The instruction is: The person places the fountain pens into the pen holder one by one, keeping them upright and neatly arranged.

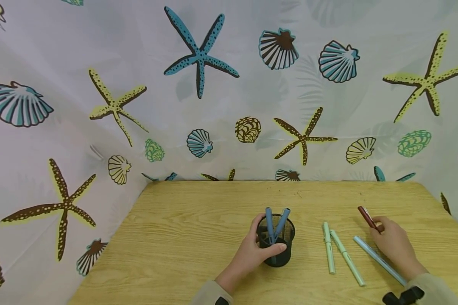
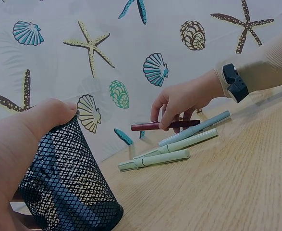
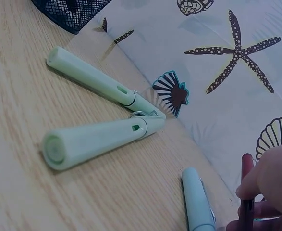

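Observation:
My left hand (image 1: 255, 249) grips a black mesh pen cup (image 1: 286, 254), its thumb across the near side and its fingers round the left. Two blue pens (image 1: 269, 222) stand in the cup, splayed apart. Over at the right, my right hand (image 1: 394, 242) pinches a dark red pen (image 1: 366, 217) between thumb and fingers, as the left wrist view also shows. Below that hand a light blue pen (image 1: 378, 257) lies slanted on the table. Between it and the cup lie two pale green pens (image 1: 329, 250), their clip ends close together.
The wooden table (image 1: 183, 237) carries all the pens and the cup. Behind it and along both sides hangs a white cloth (image 1: 229, 97) printed with starfish and shells. A dark strap device (image 2: 235, 83) sits on the right wrist.

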`<action>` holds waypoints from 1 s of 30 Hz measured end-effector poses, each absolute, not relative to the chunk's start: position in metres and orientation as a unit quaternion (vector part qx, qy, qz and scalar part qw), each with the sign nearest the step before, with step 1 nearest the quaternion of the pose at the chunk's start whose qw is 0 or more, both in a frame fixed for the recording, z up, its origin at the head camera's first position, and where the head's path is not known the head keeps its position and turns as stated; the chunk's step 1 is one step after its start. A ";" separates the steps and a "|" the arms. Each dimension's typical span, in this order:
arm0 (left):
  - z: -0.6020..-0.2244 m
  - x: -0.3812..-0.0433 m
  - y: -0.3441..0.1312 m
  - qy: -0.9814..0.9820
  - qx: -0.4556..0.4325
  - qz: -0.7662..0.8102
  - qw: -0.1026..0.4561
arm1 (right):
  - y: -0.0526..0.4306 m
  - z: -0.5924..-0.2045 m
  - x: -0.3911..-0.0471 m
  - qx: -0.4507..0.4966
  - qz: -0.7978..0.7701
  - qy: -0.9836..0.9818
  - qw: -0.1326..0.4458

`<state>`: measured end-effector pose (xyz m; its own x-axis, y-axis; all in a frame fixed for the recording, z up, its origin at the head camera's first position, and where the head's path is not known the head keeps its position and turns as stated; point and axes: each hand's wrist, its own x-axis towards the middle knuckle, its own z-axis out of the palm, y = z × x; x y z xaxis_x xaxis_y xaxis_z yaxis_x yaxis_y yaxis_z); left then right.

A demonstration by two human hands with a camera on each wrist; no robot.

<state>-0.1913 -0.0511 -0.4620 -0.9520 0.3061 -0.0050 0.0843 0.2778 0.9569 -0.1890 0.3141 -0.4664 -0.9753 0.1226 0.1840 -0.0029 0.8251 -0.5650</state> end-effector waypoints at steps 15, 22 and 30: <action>-0.464 -0.192 -0.051 0.795 0.124 0.587 0.092 | 0.311 -0.459 -0.182 -0.051 0.341 -0.927 0.149; -0.456 -0.189 -0.052 0.791 0.126 0.590 0.097 | 0.305 -0.456 -0.181 -0.045 0.354 -0.918 0.174; -0.428 -0.173 -0.052 0.785 0.131 0.597 0.101 | 0.301 -0.453 -0.179 -0.038 0.366 -0.908 0.202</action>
